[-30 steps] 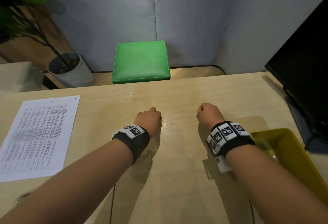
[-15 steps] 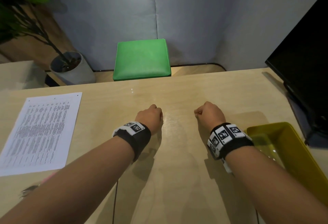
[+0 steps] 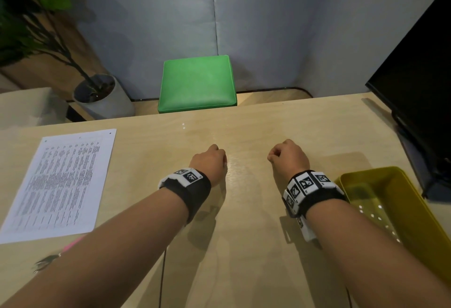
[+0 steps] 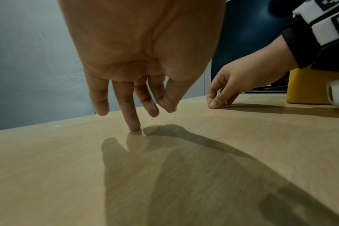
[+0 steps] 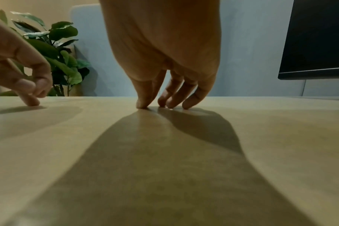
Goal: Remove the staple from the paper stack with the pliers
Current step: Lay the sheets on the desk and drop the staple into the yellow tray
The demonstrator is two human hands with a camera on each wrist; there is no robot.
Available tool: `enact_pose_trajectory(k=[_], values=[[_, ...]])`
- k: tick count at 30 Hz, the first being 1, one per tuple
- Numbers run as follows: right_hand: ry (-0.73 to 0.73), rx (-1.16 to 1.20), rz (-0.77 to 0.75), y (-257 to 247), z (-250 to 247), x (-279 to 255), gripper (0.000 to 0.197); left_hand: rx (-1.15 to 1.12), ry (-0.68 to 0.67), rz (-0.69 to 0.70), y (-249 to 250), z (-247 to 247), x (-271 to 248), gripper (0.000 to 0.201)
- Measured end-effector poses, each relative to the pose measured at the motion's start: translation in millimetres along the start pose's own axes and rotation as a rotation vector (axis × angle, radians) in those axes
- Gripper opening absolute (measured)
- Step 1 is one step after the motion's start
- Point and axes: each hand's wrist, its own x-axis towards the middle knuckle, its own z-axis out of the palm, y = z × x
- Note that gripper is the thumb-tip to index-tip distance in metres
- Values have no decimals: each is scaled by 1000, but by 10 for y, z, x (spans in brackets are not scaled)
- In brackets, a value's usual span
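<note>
On the desk (image 3: 244,124), paper (image 3: 58,185) lies left of the fingers (image 4: 133,122), tray (image 3: 415,210) right, stool (image 3: 197,83) beyond.

The table (image 3: 244,246) under both hands is pale beige wood with a faint grain. Well to the left of the left hand (image 3: 210,161), the paper stack (image 3: 58,185) is white with columns of fine black print. Nearer than it, the pliers (image 3: 52,257) show a pink handle and grey metal. Each wrist band (image 3: 192,182) is black with white blocks carrying black square codes. Right of the right hand (image 3: 290,157) lies a mustard-yellow tray (image 3: 419,215). Beyond the hands stands a bright green stool (image 3: 197,83).
</note>
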Motion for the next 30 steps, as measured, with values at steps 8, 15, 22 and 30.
enact_pose_trajectory(k=[8,15,22,30], values=[[-54,165,15,-29,-238,-99,15,-125,24,40,206,-126,-40,12],[-3,188,-28,124,-874,-427,9,-228,99,248,979,-442,-116,14],[-12,136,75,559,-1483,-863,3,-218,59,433,1876,-510,-276,13],[-51,49,219,1279,-1815,-1437,3,-154,-111,588,2635,-332,-411,12]])
